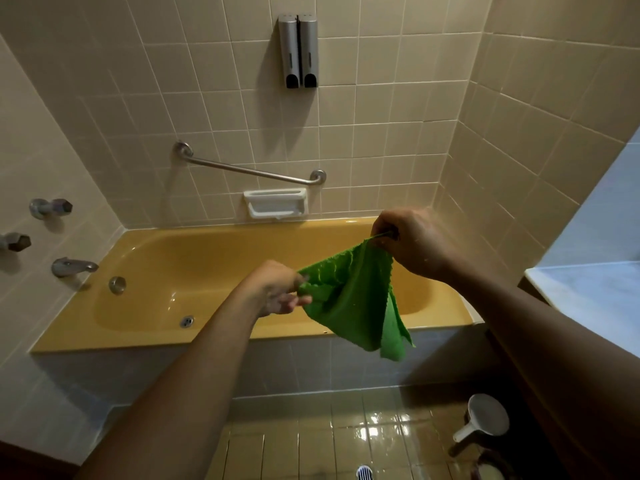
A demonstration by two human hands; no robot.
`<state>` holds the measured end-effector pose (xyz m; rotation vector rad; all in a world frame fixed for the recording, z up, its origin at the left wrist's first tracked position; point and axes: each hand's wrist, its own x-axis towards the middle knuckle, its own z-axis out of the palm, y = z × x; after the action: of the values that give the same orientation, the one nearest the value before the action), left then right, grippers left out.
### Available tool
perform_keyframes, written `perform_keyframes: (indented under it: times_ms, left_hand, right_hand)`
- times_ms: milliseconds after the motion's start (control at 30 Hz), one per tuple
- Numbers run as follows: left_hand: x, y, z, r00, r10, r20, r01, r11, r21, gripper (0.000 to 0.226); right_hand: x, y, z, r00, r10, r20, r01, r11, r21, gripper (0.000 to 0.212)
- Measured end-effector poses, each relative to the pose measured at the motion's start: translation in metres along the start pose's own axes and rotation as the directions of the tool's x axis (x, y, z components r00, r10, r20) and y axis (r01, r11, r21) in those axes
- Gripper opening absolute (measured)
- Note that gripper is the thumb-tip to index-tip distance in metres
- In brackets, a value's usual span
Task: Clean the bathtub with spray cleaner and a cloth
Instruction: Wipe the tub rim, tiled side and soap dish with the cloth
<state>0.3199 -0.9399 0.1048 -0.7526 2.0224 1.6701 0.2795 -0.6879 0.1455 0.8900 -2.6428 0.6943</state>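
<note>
Beige tiled walls [381, 98] meet glossy floor tiles [346, 441].

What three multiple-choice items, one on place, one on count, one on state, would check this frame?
1. The soap dish sits: A) on the floor B) just below the grab bar C) beside the taps.
2. Wall dispensers: A) one B) two C) four.
3. The green cloth is: A) lying in the tub B) draped over the bar C) held by left hand and right hand.
B, it is fixed under the bar; B, two grey units side by side; C, each hand pinches an edge.
</note>
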Motion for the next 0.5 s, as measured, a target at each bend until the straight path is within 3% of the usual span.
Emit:
perform_keyframes:
  times_ms: [67,100,133,167,200,267,300,333,367,400,467,500]
  left_hand:
    - [0.009,-0.007,0.005,0.997,-0.080,-0.013,0.067,0.905,-0.421,0.020]
    - [0.014,-0.011,0.010,0.989,-0.086,-0.122,0.023,0.896,-0.443,0.023]
    - [0.017,-0.016,0.016,0.957,-0.031,-0.290,-0.069,0.942,-0.329,0.026]
    - [0.018,-0.021,0.021,0.886,0.107,-0.450,-0.168,0.981,-0.099,0.029]
    - [0.018,-0.028,0.023,0.807,0.306,-0.505,-0.238,0.951,0.197,0.033]
    - [0.016,-0.040,0.022,0.716,0.609,-0.342,-0.238,0.673,0.700,0.039]
    - [0.019,-0.044,0.020,0.724,0.645,-0.245,-0.189,0.526,0.829,0.038]
    - [0.021,-0.044,0.018,0.768,0.607,-0.205,-0.123,0.453,0.883,0.033]
    - [0.024,-0.042,0.015,0.830,0.519,-0.204,-0.080,0.473,0.877,0.026]
    - [0.024,-0.038,0.013,0.893,0.398,-0.212,-0.075,0.593,0.802,0.018]
    - [0.019,-0.030,0.010,0.979,0.090,-0.182,-0.023,0.941,0.339,0.013]
    - [0.016,-0.028,0.010,0.995,-0.033,-0.099,0.034,0.999,0.009,0.014]
  right_hand:
    - [-0.002,0.003,0.002,1.000,0.014,0.010,-0.014,1.000,-0.005,0.007]
    - [-0.004,0.004,0.003,1.000,0.017,0.025,-0.017,1.000,-0.007,0.006]
    - [-0.005,0.006,0.005,0.999,0.022,0.037,-0.021,1.000,-0.010,0.006]
    - [-0.007,0.008,0.005,0.999,0.028,0.037,-0.027,1.000,-0.015,0.006]
    - [-0.008,0.011,0.006,0.999,0.039,0.030,-0.039,0.999,-0.018,0.006]
    - [-0.009,0.019,0.006,0.998,0.066,0.023,-0.066,0.998,-0.016,0.006]
    - [-0.010,0.023,0.007,0.997,0.077,0.031,-0.076,0.997,-0.023,0.007]
    - [-0.012,0.026,0.009,0.995,0.085,0.045,-0.084,0.996,-0.032,0.007]
    - [-0.014,0.028,0.011,0.994,0.092,0.058,-0.090,0.995,-0.037,0.007]
    - [-0.016,0.029,0.014,0.993,0.100,0.062,-0.098,0.995,-0.033,0.007]
    - [-0.019,0.032,0.017,0.991,0.123,0.057,-0.123,0.992,-0.011,0.007]
    - [-0.021,0.034,0.017,0.989,0.138,0.060,-0.138,0.990,0.000,0.007]
